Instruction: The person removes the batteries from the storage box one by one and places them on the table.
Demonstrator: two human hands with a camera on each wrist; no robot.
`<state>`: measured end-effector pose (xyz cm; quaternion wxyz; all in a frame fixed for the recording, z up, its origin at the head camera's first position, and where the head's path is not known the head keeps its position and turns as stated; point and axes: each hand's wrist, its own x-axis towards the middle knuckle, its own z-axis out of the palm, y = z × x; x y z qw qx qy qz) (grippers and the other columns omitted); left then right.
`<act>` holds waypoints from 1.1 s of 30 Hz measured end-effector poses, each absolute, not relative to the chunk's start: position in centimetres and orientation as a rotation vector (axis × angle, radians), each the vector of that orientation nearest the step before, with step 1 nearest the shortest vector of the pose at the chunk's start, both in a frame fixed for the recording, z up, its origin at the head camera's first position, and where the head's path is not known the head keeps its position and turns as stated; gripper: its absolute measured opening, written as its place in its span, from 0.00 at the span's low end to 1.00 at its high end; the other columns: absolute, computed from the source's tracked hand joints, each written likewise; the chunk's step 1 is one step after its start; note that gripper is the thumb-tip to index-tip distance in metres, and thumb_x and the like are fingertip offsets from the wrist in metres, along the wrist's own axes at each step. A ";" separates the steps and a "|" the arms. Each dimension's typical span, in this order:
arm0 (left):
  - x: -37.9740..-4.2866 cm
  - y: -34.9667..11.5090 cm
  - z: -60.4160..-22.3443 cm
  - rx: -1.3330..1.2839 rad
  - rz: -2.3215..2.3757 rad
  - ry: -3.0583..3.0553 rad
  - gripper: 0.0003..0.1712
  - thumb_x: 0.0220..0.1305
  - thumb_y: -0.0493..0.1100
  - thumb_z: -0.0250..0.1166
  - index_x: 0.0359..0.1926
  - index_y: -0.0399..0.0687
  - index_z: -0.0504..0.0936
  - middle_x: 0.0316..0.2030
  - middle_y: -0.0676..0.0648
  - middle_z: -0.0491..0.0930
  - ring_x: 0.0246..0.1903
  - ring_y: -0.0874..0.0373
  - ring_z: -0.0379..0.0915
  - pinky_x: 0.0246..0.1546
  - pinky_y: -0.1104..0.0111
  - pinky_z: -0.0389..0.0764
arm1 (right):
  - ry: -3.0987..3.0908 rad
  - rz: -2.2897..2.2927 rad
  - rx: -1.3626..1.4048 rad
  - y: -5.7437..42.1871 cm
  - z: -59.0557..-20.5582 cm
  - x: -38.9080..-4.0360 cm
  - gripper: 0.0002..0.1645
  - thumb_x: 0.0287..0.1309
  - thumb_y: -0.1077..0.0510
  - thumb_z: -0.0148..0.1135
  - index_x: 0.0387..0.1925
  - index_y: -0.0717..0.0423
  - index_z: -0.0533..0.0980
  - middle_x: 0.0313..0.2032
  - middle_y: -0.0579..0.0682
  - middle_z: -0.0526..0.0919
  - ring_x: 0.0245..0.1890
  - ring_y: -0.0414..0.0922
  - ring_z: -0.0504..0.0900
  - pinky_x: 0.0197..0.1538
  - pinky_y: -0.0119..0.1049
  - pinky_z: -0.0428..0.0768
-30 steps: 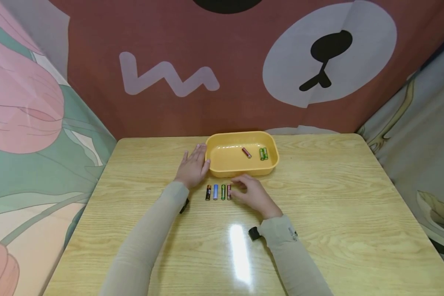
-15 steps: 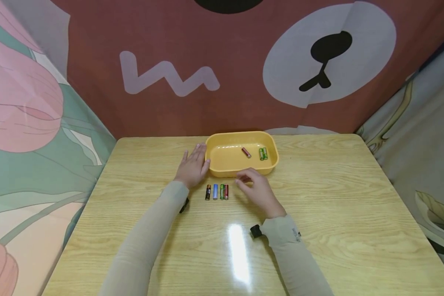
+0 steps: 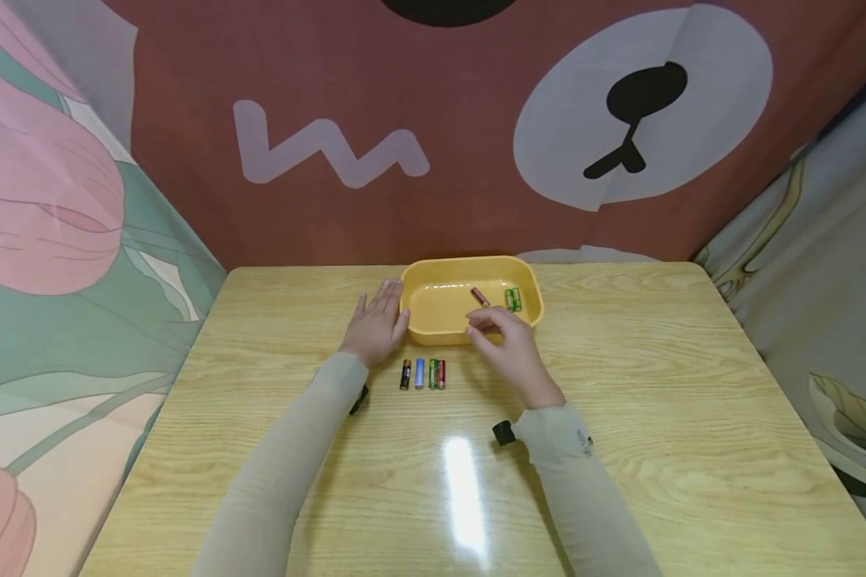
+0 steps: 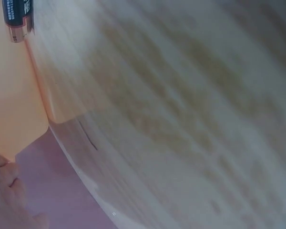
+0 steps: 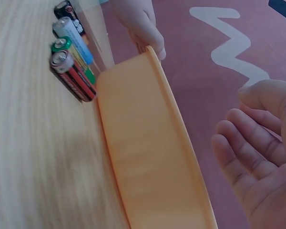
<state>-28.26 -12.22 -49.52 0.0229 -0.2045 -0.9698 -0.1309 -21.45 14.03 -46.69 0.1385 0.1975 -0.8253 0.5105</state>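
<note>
My left hand (image 3: 378,324) lies with straight fingers against the left end of a yellow plastic tray (image 3: 440,336). Over the tray's front rim hovers my right hand (image 3: 508,353), its fingers loosely bent and nothing between them. In front of the tray, a row of batteries lies on the table: a black one (image 3: 406,374), a blue one (image 3: 420,373), a green one (image 3: 433,374) and a red one (image 3: 442,374). The red and green ones lie side by side, close together. Inside the tray are another red battery (image 3: 479,296) and two green batteries (image 3: 513,300).
Everything stands on a light wood-grain table (image 3: 296,481) with a bright light reflection near its front. A printed cloth (image 3: 332,224) hangs directly behind the table's back edge, and patterned cloths flank both sides.
My right hand has let go of the red battery, which now lies closer to the green one, and has moved up and right over the tray's rim. My left hand stays put.
</note>
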 end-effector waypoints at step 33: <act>-28.3 -12.4 -49.5 -0.624 -0.421 -3.011 0.37 0.82 0.56 0.36 0.81 0.44 0.42 0.81 0.46 0.45 0.79 0.53 0.35 0.77 0.47 0.40 | -2.644 1.545 0.265 17.0 -46.2 -28.5 0.36 0.60 0.57 0.74 0.66 0.65 0.72 0.59 0.65 0.78 0.59 0.58 0.78 0.65 0.46 0.76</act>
